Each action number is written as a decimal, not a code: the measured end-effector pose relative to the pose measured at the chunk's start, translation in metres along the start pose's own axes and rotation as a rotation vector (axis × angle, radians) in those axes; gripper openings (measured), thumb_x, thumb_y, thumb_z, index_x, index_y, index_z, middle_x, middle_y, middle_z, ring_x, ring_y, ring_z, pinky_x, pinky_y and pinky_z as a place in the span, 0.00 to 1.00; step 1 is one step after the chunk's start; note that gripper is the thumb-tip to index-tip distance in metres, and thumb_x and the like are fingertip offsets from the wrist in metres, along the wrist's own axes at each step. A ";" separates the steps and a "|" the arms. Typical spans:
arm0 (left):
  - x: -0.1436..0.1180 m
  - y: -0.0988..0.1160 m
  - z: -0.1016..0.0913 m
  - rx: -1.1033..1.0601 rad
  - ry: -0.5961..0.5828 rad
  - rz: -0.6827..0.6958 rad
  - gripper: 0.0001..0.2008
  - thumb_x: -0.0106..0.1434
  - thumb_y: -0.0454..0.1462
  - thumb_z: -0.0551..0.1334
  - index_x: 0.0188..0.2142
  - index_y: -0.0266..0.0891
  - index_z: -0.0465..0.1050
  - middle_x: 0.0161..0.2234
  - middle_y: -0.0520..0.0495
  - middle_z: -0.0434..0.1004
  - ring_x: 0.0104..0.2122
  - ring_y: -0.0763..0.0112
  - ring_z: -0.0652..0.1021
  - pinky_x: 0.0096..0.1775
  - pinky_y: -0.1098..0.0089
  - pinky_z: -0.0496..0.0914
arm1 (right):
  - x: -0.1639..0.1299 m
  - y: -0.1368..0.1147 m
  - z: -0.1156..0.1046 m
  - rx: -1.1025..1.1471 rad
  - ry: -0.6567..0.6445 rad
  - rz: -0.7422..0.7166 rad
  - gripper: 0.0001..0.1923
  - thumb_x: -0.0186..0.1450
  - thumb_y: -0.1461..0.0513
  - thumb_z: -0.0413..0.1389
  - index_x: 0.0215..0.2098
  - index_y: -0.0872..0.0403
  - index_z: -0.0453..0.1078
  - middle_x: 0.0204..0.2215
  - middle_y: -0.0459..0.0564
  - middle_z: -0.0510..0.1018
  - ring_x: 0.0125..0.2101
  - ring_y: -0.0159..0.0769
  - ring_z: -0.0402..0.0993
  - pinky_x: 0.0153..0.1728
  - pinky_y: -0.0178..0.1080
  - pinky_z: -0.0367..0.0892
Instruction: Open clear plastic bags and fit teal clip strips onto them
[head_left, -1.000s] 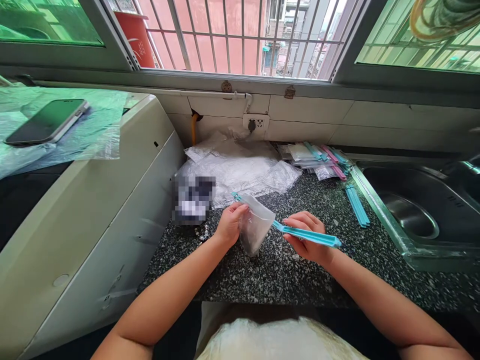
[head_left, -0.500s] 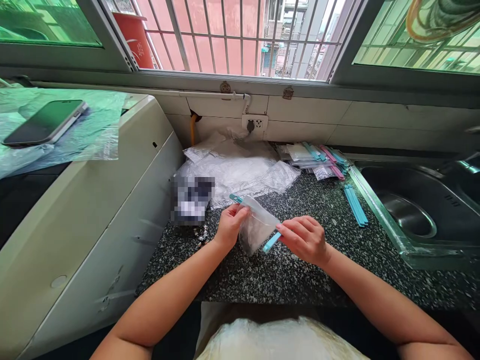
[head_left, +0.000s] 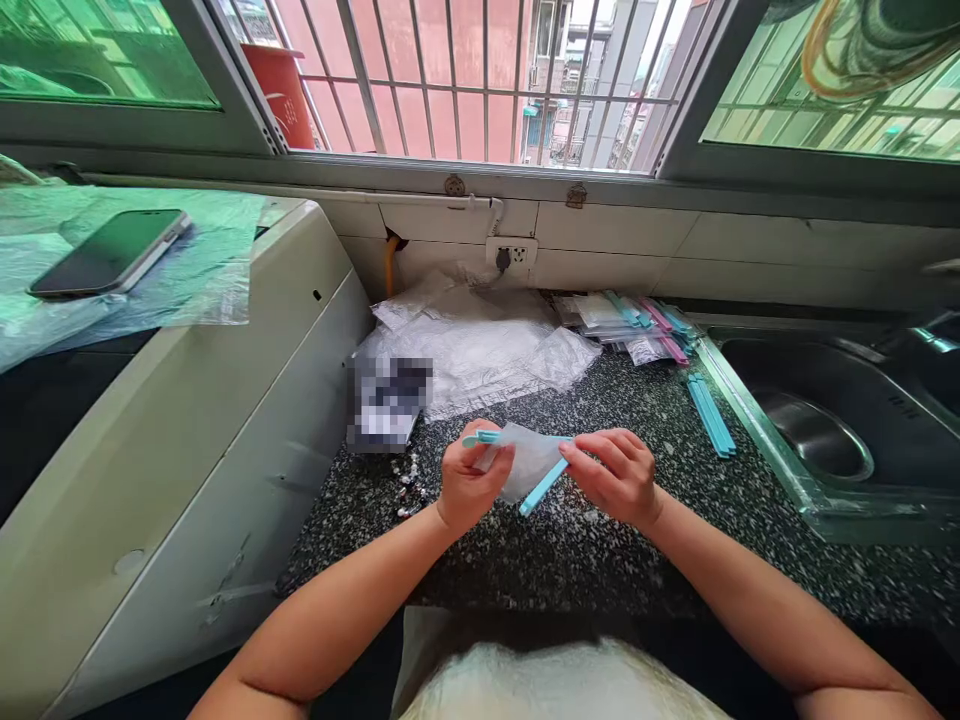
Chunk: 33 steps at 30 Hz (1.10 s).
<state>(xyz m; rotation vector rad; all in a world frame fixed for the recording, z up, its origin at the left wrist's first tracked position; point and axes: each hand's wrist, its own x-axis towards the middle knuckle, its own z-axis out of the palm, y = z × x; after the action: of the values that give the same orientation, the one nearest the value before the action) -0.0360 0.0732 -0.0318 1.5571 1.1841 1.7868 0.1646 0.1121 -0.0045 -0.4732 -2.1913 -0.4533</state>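
Note:
Over the counter, my left hand [head_left: 472, 482] pinches a small frosted plastic bag [head_left: 523, 462] together with one end of a light blue sealing clip [head_left: 543, 488]. My right hand [head_left: 615, 474] has its fingers closed on the other end of the clip, at the bag's right corner. The clip's two arms spread apart in a V. One arm runs along the bag's upper edge, the other slants down to the left. Part of the bag is hidden behind my left fingers.
Crumpled clear plastic bags [head_left: 480, 345] lie by the wall, beside a blurred-out packet [head_left: 388, 405]. Several blue clips [head_left: 711, 415] rest near the sink [head_left: 806, 400]. Bagged blue and pink clips [head_left: 637, 322] lie behind them. Small beads [head_left: 409, 485] are on the counter at left.
My left hand has turned and moved slightly right and down. The clip's upper arm now lies along the bag's top edge, and the bag looks more folded. The view has shifted slightly.

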 end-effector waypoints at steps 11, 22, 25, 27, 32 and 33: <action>0.012 0.009 -0.001 0.198 -0.129 0.235 0.08 0.60 0.36 0.60 0.24 0.37 0.69 0.22 0.49 0.72 0.26 0.70 0.71 0.33 0.66 0.66 | -0.007 0.009 0.000 -0.020 -0.033 -0.035 0.13 0.60 0.69 0.55 0.43 0.54 0.68 0.31 0.50 0.77 0.32 0.33 0.70 0.35 0.36 0.65; 0.016 0.012 -0.004 0.272 -0.156 0.283 0.10 0.59 0.34 0.59 0.21 0.37 0.68 0.21 0.49 0.71 0.27 0.69 0.70 0.32 0.66 0.65 | -0.007 0.010 0.000 -0.008 -0.047 -0.041 0.13 0.60 0.68 0.55 0.44 0.54 0.69 0.32 0.50 0.77 0.33 0.34 0.70 0.34 0.37 0.65; 0.015 0.009 -0.004 0.224 -0.132 0.249 0.10 0.59 0.35 0.59 0.21 0.37 0.68 0.21 0.49 0.70 0.26 0.69 0.70 0.32 0.66 0.65 | -0.005 0.010 0.000 -0.002 -0.016 -0.024 0.15 0.60 0.68 0.55 0.46 0.52 0.68 0.31 0.49 0.76 0.32 0.32 0.70 0.34 0.36 0.65; 0.014 0.006 -0.004 0.187 -0.107 0.190 0.12 0.59 0.36 0.58 0.20 0.37 0.67 0.21 0.49 0.69 0.27 0.69 0.69 0.32 0.67 0.65 | -0.004 0.010 -0.001 -0.003 0.009 -0.018 0.15 0.61 0.67 0.55 0.46 0.51 0.68 0.31 0.48 0.76 0.31 0.31 0.71 0.34 0.35 0.65; 0.012 0.001 -0.003 0.114 -0.056 0.029 0.15 0.60 0.39 0.57 0.18 0.37 0.64 0.21 0.49 0.65 0.26 0.70 0.68 0.32 0.68 0.65 | -0.002 0.010 -0.001 0.021 0.055 -0.012 0.16 0.61 0.67 0.54 0.48 0.52 0.67 0.30 0.48 0.75 0.29 0.31 0.70 0.32 0.35 0.66; 0.012 0.001 -0.003 0.107 -0.051 0.010 0.15 0.60 0.39 0.57 0.19 0.37 0.65 0.21 0.50 0.65 0.26 0.70 0.68 0.32 0.68 0.65 | -0.001 0.011 -0.001 0.027 0.056 -0.013 0.15 0.61 0.67 0.54 0.47 0.52 0.67 0.30 0.49 0.75 0.29 0.31 0.70 0.32 0.35 0.66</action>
<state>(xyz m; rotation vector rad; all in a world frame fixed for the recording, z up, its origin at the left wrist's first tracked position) -0.0415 0.0815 -0.0249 1.6618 1.2682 1.7039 0.1714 0.1205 -0.0033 -0.4270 -2.1452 -0.4383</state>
